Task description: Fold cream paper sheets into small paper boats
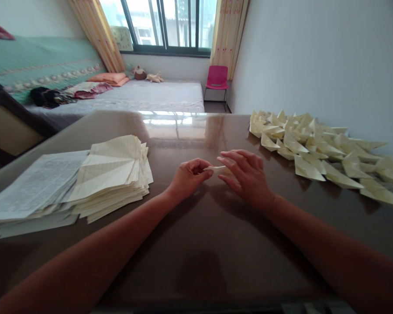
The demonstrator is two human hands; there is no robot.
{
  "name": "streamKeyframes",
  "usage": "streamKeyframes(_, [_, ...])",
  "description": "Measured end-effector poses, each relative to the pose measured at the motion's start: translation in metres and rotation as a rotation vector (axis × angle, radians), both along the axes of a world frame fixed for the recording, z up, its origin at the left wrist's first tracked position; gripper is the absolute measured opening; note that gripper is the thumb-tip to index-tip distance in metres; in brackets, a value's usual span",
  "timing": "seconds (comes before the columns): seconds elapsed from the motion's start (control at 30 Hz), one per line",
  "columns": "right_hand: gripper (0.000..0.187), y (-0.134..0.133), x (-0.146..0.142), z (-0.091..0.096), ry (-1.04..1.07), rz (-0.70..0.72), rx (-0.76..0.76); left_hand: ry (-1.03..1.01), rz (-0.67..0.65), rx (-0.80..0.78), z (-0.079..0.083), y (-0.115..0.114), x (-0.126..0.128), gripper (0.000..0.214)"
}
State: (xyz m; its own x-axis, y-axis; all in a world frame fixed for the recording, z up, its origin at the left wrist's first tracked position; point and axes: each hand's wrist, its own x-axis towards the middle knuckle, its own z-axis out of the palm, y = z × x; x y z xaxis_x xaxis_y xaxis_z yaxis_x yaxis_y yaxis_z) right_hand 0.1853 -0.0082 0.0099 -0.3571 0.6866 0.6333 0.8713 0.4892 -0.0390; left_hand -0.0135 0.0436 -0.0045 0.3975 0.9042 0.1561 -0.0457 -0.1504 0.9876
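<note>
A small strip of folded paper was raised over the bench, between the two hands, its long axis running roughly left to right. The left hand had the closer grip, thumb and forefinger pinched on the strip's left end. The right hand faced it from the other side, its grip partly open, thumb apart from the spread fingers and the strip's right end reaching between them; whether they touched it, I could not tell. Beyond the hands, glossy bench top stretched to its far edge, bounded by a stack of paper on the left and a heap of folded paper boats on the right.
</note>
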Motion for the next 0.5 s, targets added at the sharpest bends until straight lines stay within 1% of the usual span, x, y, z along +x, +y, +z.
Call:
streamKeyframes(0.1, [0.028,-0.0026,-0.0030,-0.0016,0.016,0.055,-0.037,0.054,-0.065,0.024,-0.0007,-0.0054,0.0033,0.028])
streamKeyframes(0.2, [0.017,-0.0019,-0.0009,-0.0040,0.055,0.080,-0.056,0.023,-0.131,-0.032,-0.0015,-0.0053,0.0012,0.032])
streamKeyframes(0.4, [0.017,0.0002,0.0024,-0.0035,0.092,0.142,-0.091,-0.065,-0.268,-0.224,0.0013,-0.0058,-0.0045,0.041])
streamKeyframes(0.5, [0.017,0.0023,0.0035,-0.0049,0.075,0.144,-0.111,-0.095,-0.340,-0.309,0.0022,-0.0061,-0.0056,0.045])
